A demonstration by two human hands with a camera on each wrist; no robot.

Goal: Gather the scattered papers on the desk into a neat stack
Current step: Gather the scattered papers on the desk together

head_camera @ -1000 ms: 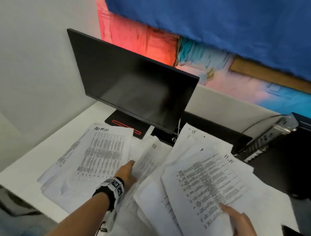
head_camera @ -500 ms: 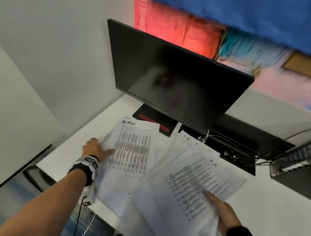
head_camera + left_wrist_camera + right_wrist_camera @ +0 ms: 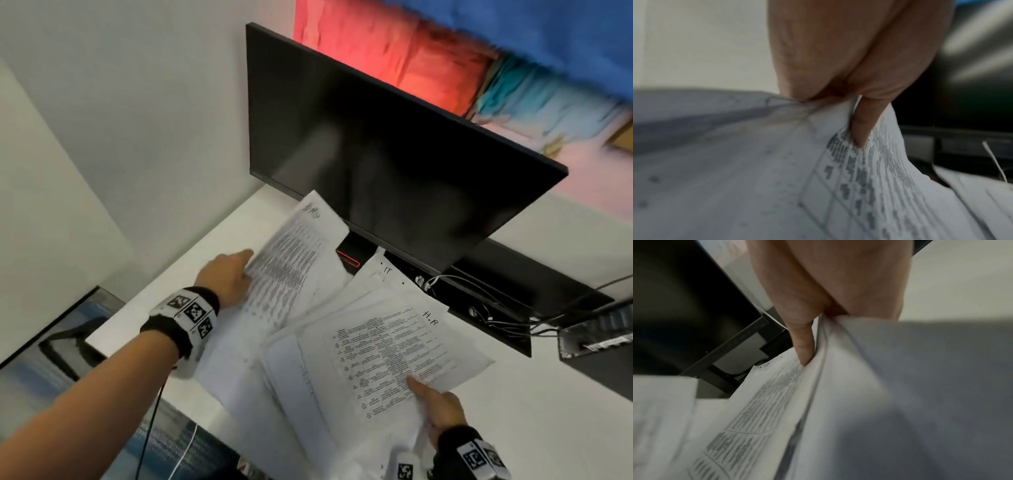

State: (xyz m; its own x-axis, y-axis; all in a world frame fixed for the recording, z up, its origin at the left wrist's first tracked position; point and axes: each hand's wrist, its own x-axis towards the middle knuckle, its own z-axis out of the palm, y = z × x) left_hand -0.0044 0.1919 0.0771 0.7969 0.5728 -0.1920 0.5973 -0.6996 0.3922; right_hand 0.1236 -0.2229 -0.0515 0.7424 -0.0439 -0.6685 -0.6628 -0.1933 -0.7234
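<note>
Several printed sheets lie fanned over the white desk (image 3: 534, 411). My left hand (image 3: 230, 277) pinches the left edge of the table-printed papers (image 3: 291, 270), lifting them so they tilt up toward the monitor. In the left wrist view the thumb (image 3: 861, 128) lies on top of that sheet (image 3: 869, 178). My right hand (image 3: 435, 407) grips the near edge of the bundle topped by the "H.R" sheet (image 3: 387, 353), thumb on the print. The right wrist view shows the thumb (image 3: 803, 345) pressed on that bundle (image 3: 818, 402), fingers hidden beneath. A sheet marked "IT" (image 3: 383, 274) sticks out behind.
A dark monitor (image 3: 376, 144) stands close behind the papers, its stand base (image 3: 349, 255) partly covered by them. Cables (image 3: 486, 308) and a black device (image 3: 596, 339) lie at the back right. The desk's left edge (image 3: 113, 349) is near my left wrist.
My left hand has taken hold of the left papers and raised them off the desk toward the monitor. The right hand keeps its hold on the "H.R" bundle. The head view has swung left.
</note>
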